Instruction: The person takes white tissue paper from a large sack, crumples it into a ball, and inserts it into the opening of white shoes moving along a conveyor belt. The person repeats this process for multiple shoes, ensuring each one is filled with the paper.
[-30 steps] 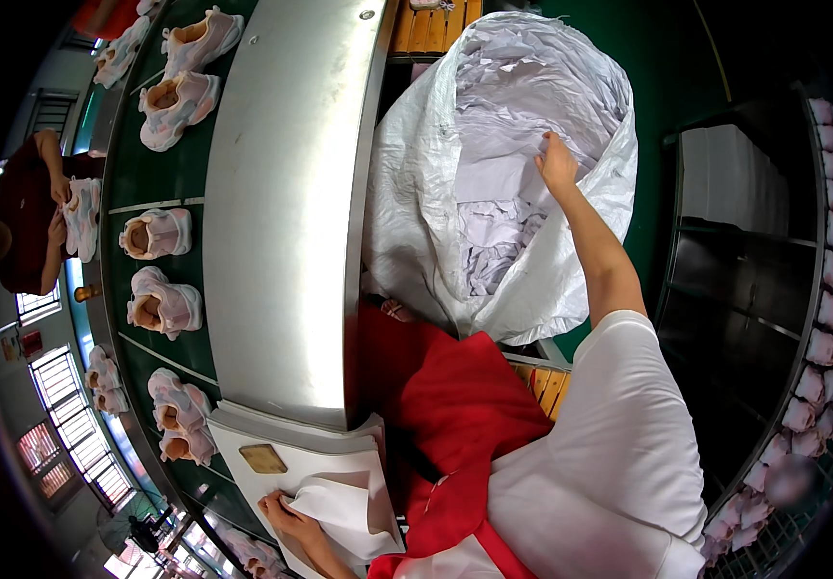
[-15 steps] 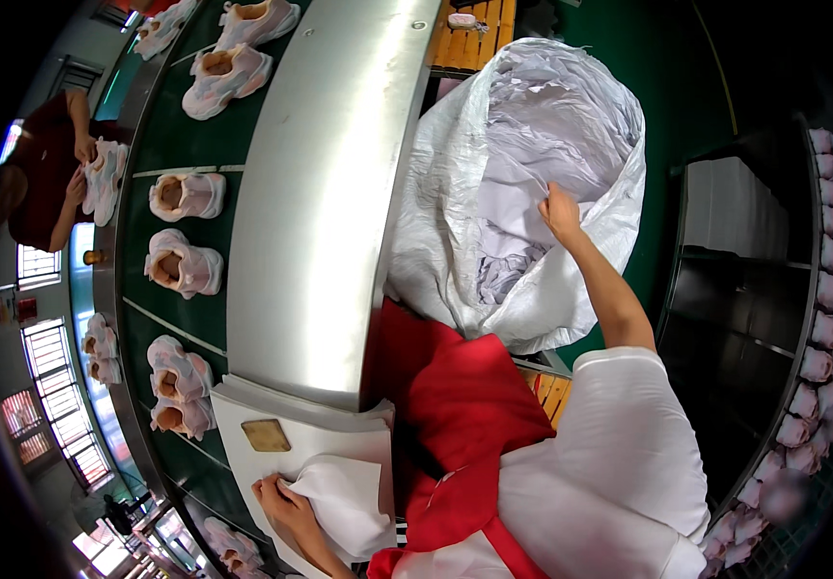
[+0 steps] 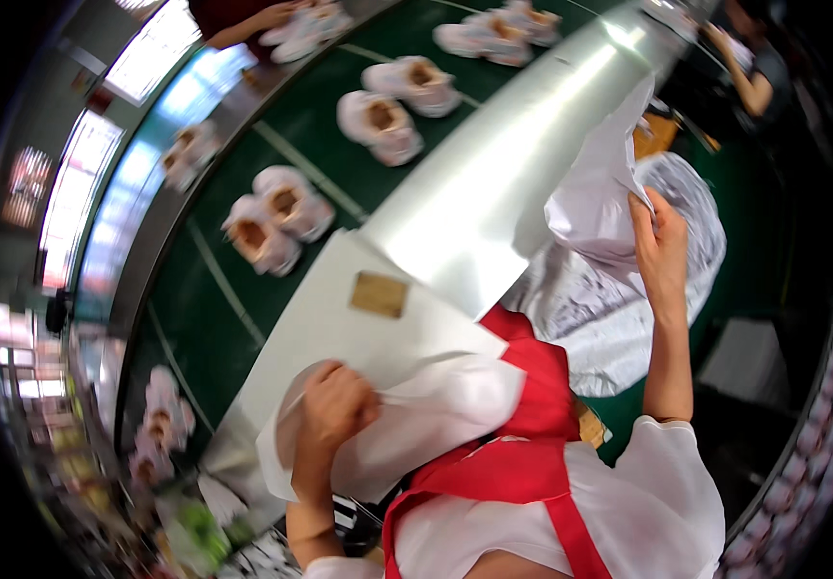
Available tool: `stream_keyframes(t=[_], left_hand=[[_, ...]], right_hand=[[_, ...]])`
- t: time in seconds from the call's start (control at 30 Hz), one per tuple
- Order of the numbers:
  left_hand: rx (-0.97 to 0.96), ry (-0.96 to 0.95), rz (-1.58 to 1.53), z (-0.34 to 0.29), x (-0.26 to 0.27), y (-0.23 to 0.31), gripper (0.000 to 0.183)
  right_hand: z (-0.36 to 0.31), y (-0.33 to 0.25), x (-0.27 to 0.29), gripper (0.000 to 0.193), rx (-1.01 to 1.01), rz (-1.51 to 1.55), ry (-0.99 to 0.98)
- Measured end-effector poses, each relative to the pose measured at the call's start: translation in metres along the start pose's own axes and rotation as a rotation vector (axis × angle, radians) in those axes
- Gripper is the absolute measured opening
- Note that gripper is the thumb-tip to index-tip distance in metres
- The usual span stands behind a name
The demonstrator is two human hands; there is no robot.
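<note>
My left hand [image 3: 339, 405] is closed on a thin white paper sheet [image 3: 450, 394], which bends up on both sides of the fist. Under it lies a stack of large white sheets [image 3: 315, 323] with a small tan block [image 3: 378, 294] on top. Off to the right, my right hand [image 3: 662, 246] pinches the edge of another white paper sheet [image 3: 595, 198] and holds it up. That sheet hangs in front of a big white woven sack [image 3: 619, 357] filled with crumpled-looking paper.
A sloping metal cover [image 3: 464, 227] runs beside a green conveyor [image 3: 233, 227] bearing pairs of pale shoes [image 3: 286, 203]. Co-workers stand at the far left and at the far right [image 3: 764, 82]. A rack of pale bundles [image 3: 802, 463] lines the right side.
My right hand has come up out of the sack with a paper sheet. My left hand has lifted its sheet's edge off the stack. The whole view has turned.
</note>
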State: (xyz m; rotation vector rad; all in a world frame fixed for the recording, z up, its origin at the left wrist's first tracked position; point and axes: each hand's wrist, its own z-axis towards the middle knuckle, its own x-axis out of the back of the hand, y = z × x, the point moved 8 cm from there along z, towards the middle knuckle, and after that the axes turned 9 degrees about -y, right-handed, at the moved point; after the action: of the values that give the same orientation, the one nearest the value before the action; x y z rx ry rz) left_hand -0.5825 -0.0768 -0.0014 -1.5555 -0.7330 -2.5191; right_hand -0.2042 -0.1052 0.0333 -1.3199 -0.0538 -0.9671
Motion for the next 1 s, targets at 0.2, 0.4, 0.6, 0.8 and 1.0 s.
stream_keyframes(t=[0.2, 0.4, 0.6, 0.8, 1.0], left_hand=[[0.099, 0.302, 0.333, 0.002, 0.080, 0.048, 0.013], [0.174, 0.445, 0.057, -0.051, 0.116, 0.023, 0.012], [0.453, 0.573, 0.342, -0.090, 0.157, 0.003, 0.031], [0.462, 0.703, 0.099, -0.086, 0.150, 0.001, 0.042], [0.258, 0.944, -1.221, -0.085, 0.119, -0.008, 0.069]], right_hand=[[-0.073, -0.198, -0.175, 0.019, 0.537, 0.035, -1.050], [-0.113, -0.265, -0.218, 0.020, 0.591, 0.091, -1.382], [-0.048, -0.283, -0.180, 0.041, 0.633, 0.279, -0.772], [-0.160, -0.303, -0.179, 0.089, 1.029, 0.011, -0.740], [-0.168, -0.260, -0.276, 0.098, 0.433, 0.777, -1.306]])
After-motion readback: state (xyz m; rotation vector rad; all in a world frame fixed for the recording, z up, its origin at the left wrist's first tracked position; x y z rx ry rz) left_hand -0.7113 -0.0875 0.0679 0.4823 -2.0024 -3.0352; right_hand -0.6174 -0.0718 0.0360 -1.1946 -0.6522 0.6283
